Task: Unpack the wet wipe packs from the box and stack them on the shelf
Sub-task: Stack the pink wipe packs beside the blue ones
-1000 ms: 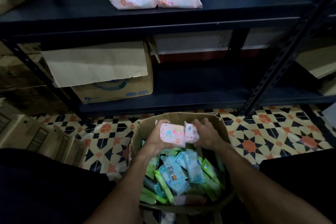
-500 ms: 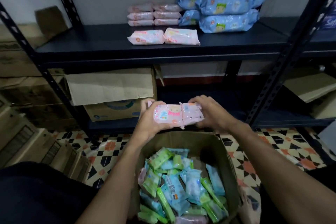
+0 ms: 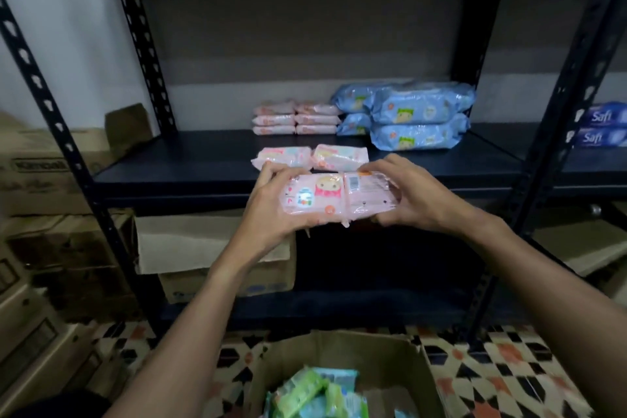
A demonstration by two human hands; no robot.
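I grip the two pink packs (image 3: 339, 197) by their outer ends, left hand (image 3: 274, 205) and right hand (image 3: 412, 195); they look soft, light, slippery near the shelf (image 3: 203, 163) front edge.

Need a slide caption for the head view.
Left hand and right hand hold pink packs before the shelf, above the box.

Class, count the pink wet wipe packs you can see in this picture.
10: six in the back stack on the shelf, two front packs, and two held packs between the left hand and right hand. Others may be hidden.
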